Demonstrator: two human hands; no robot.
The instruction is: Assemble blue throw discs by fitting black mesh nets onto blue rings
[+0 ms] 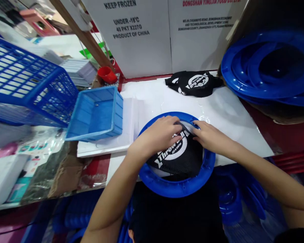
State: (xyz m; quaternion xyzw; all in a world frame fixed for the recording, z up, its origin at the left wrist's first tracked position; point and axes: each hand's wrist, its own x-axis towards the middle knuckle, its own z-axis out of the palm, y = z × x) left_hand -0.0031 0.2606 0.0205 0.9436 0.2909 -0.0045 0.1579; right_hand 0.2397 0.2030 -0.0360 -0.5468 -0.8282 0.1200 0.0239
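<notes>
Left hand point(162, 133), right hand point(210, 136) on mesh point(183, 160)

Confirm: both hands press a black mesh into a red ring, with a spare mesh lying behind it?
No: the ring is blue, not red. In the head view the left hand and right hand do rest on the black mesh inside it, and the spare mesh lies behind.

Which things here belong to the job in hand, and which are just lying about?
In hand:
- blue ring
- black mesh cloth inside it
- left hand and right hand, both on the cloth

Lying about, untouched:
- second mesh cloth
- stacked blue rings
- blue tray
- blue basket
- red cup
- cardboard boxes
</notes>
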